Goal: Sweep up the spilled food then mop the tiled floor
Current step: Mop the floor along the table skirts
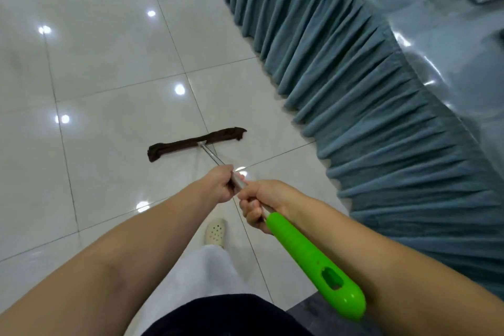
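Mop [197, 143] head flat on tiled floor [109, 63], far centre, for full contact. Left hand [219, 184] grips shaft ahead, right hand [259, 206] behind near green handle [313, 262], for push leverage.

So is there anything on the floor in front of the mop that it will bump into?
Nothing visible blocks it. The brown mop head lies flat on bare, shiny tiled floor, with open tiles ahead and to the left. Only the pleated teal table skirt hangs close on the right, apart from the mop head.
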Demonstrator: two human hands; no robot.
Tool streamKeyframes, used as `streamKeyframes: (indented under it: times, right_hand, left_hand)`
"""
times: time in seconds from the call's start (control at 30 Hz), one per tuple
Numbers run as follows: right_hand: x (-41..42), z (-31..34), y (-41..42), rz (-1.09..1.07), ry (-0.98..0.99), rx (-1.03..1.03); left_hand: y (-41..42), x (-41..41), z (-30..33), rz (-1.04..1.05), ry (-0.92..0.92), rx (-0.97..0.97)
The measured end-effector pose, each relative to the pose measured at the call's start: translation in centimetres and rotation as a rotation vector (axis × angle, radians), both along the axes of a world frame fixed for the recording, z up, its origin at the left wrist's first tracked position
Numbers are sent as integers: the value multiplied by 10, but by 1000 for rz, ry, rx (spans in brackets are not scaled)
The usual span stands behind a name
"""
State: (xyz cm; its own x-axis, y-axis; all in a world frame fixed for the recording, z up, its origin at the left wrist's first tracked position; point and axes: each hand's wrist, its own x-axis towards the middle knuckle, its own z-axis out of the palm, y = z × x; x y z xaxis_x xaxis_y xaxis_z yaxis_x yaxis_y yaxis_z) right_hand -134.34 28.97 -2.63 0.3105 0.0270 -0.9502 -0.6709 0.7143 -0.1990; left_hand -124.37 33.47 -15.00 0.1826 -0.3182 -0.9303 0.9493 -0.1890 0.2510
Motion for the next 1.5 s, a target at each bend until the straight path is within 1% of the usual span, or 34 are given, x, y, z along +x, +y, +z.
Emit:
streamKeyframes:
  times: [0.2, 0.3, 0.37, 0.43, 0.5, 0.53, 0.6, 0.77, 0.87, 0.93, 1.0, 1.1, 1.2, 1.37, 1.5]
  right_hand:
    - [71, -11, -40, 21, -10, 12]
    - [92, -17, -56, 8, -27, 53]
    - [97, -20, -62, -83, -52, 122]
    - [95, -24, -66, -299, -81, 284]
    - [87, -27, -71, -482, -111, 445]
    - [81, -28, -74, -526, -120, 489]
    - [67, -30, -84, -557, -123, 516]
    - [9, -29, -113, -547, -130, 472]
    - [-43, -29, -128, -517, -116, 422]
    - [-84, -28, -141, -467, -92, 432]
    - [-127, -25, -155, -441, -69, 438]
    - [-189, -16, -175, -457, -64, 427]
    - [-241, -7, -191, -434, -67, 425]
    - [-305, 10, -208, -448, -25, 409]
    - [-339, 26, -212, -538, 4, 390]
  left_hand:
    - [-39, 69, -8, 38, -2, 27]
    - [-53, 90, -10, 19, -40, 24]
    - [-60, 95, -11, -16, -86, 33]
    - [-65, 94, -14, -49, -120, 44]
    - [-70, 89, -15, -84, -109, 35]
    - [-73, 84, -16, -99, -98, 35]
    - [-80, 71, -16, -118, -97, 48]
    - [-104, 14, -16, -89, -79, 25]
    - [-118, -40, -11, -31, -56, 8]
    - [-128, -83, -7, -22, -65, -3]
    - [-140, -125, -5, -43, -80, -10]
    - [-160, -185, -1, -84, -80, -25]
    - [-178, -238, 3, -176, -89, -21]
    - [-198, -303, 10, -306, -75, -24]
    - [-211, -335, 14, -353, -48, -62]
